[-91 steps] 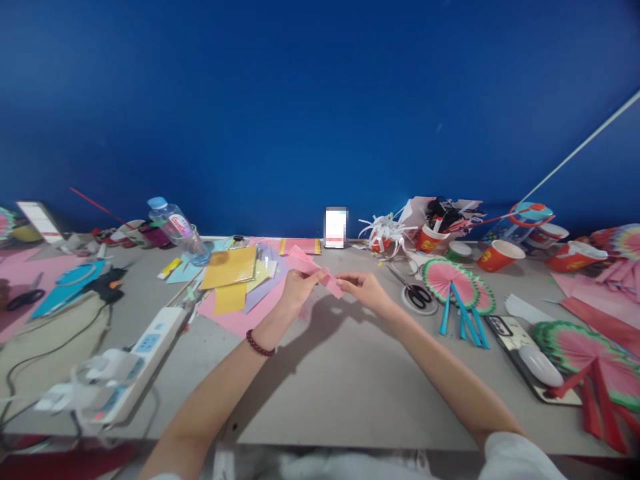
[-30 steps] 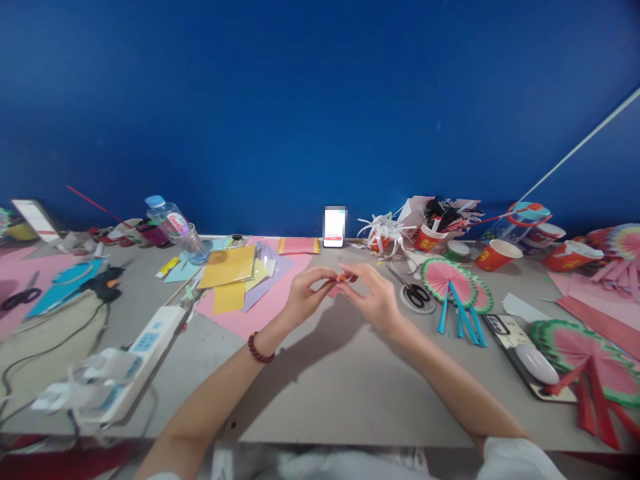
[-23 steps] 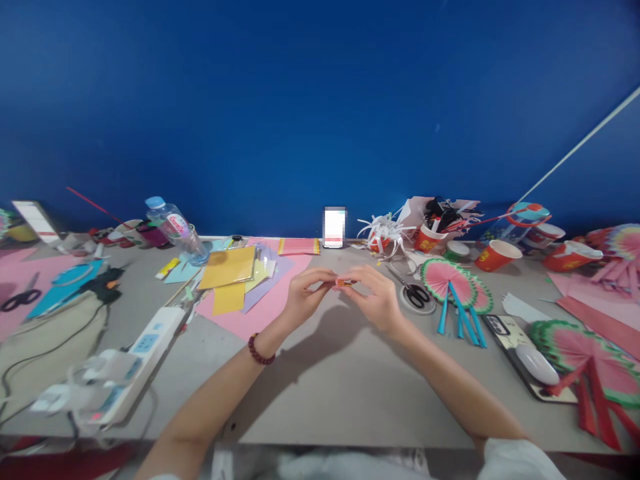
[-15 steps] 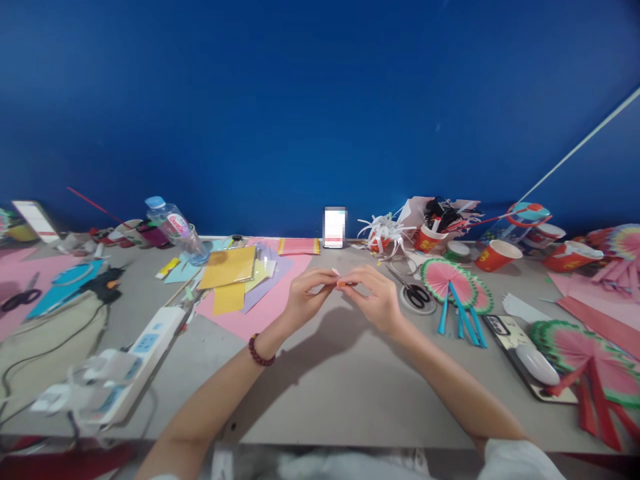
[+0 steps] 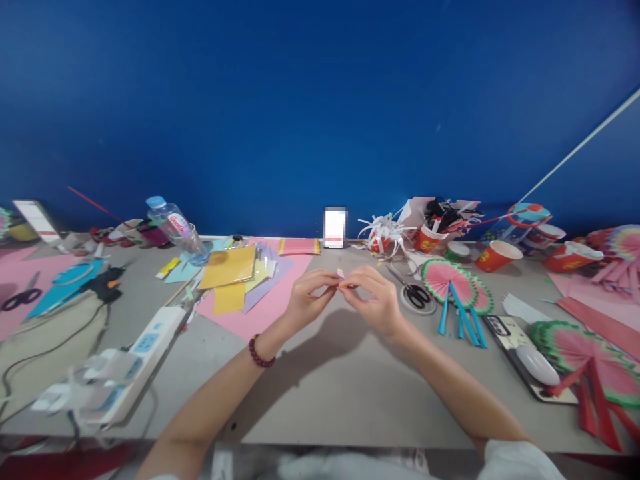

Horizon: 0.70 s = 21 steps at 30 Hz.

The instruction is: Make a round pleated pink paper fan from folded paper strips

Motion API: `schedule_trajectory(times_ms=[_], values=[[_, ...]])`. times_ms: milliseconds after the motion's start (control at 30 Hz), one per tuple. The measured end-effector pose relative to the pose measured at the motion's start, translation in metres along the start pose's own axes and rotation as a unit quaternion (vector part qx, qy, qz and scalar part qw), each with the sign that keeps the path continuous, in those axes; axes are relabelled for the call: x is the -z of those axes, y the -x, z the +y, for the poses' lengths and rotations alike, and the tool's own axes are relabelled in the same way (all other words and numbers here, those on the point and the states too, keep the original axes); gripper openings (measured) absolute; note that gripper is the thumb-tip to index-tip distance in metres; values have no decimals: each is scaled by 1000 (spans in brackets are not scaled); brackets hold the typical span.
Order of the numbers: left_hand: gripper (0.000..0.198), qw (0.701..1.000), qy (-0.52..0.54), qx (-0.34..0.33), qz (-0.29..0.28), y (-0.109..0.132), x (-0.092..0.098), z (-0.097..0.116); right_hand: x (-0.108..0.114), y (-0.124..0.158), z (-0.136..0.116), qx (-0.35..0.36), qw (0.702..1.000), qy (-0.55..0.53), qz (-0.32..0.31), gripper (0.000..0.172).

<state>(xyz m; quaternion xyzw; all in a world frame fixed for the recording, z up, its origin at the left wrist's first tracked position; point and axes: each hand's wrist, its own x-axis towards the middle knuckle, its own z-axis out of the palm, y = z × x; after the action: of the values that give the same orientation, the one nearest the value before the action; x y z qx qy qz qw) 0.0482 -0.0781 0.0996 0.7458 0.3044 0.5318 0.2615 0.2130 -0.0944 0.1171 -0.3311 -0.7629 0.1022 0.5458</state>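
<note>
My left hand [image 5: 313,295] and my right hand [image 5: 373,298] meet above the middle of the grey table, fingertips pinched together. Between them is a small pinkish piece [image 5: 341,273], perhaps paper, with its tip showing above the fingers; the rest is hidden. A dark red bead bracelet circles my left wrist. Left of my hands lies a pink sheet [image 5: 273,303] under yellow and purple papers [image 5: 230,267]. Close to my right hand are black-handled scissors [image 5: 415,293] on a roll of tape, and a pink-and-green paper fan [image 5: 450,283] with blue strips.
A phone [image 5: 335,228] stands against the blue wall. On the left are a power strip [image 5: 145,360] with plugs and a leaning bottle [image 5: 177,227]. Red paper cups [image 5: 499,256] and shredded white paper [image 5: 385,230] line the back right. A mouse [image 5: 537,364] rests on another phone.
The fingertips have shifted slightly around the small piece, and its pink tip now shows differently above them. An orange bit at the right fingertips is less visible. The arms have stayed almost in place.
</note>
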Motion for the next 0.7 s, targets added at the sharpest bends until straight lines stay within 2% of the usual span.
schedule_trajectory(times_ms=[100, 200, 300, 367, 400, 433, 500, 567, 633, 700], values=[[12, 1000, -9, 16, -15, 0, 0, 0, 0, 0, 0, -9, 1000, -8, 0, 9], [13, 999, 8, 48, -17, -1, 0, -3, 1, 0, 5, -55, 997, -47, -16, 8], [15, 993, 68, 101, -8, -4, 1, -8, 2, -1, 20, -153, 979, -129, -40, 26], [15, 981, 134, 142, -1, -6, 3, -12, 4, -3, 35, -241, 943, -220, -61, 44], [15, 973, 172, 156, -3, -7, 4, -14, 5, -4, 42, -276, 922, -255, -95, 49], [15, 964, 209, 164, -11, -8, 5, -16, 6, -4, 48, -307, 894, -284, -163, 49], [12, 948, 266, 171, -35, -9, 9, -20, 9, -4, 60, -352, 818, -333, -311, 51], [10, 937, 300, 168, -62, -11, 15, -23, 11, -1, 68, -372, 757, -354, -404, 47], [11, 931, 315, 160, -87, -13, 22, -26, 13, 2, 76, -385, 737, -364, -419, 45], [14, 931, 312, 151, -119, -16, 30, -27, 16, 4, 82, -393, 744, -369, -396, 45]])
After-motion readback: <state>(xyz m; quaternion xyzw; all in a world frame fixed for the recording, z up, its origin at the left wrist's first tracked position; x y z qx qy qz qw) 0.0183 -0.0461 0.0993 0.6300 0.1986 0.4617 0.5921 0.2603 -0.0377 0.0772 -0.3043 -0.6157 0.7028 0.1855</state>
